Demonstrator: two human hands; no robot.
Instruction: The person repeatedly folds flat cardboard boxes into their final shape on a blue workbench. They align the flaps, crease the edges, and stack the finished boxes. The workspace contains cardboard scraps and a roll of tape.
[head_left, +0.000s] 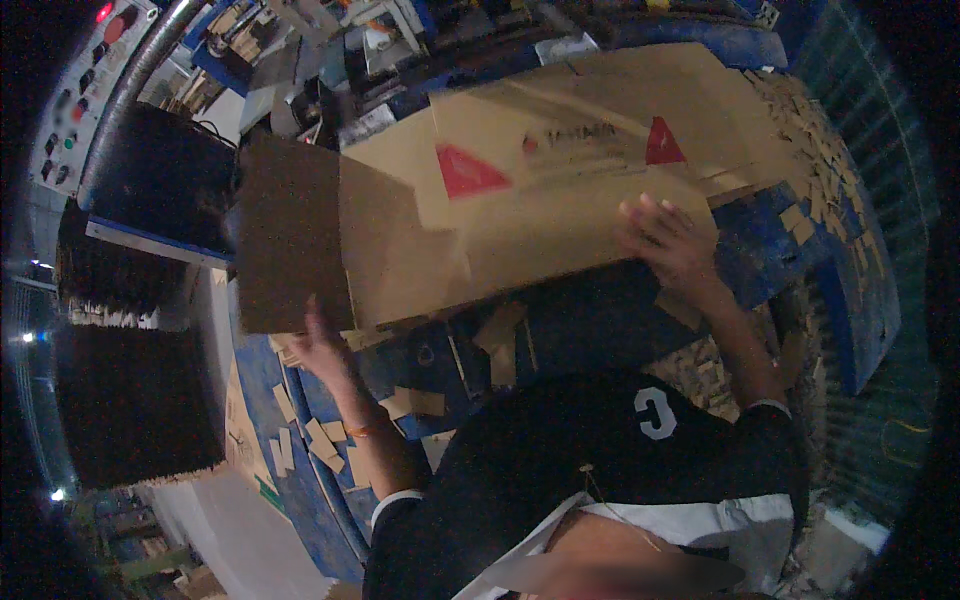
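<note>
A large brown cardboard box blank (400, 240) with red triangles and dark print lies across the machine bed in front of me. Its left end has a darker flap (290, 240) turned up. At that flap's lower edge is my left hand (325, 350), thumb on the face and the other fingers behind it, pinching the board. My right hand (670, 245) rests on the near right part of the blank with its fingers spread, slightly blurred, gripping nothing.
Cardboard offcuts (320, 440) litter the blue machine bed (265, 395), with many more scraps (815, 160) at the far right. A control panel (80, 110) with buttons stands at the upper left. Below it are dark stacks of cardboard (135, 400). Machine parts line the back.
</note>
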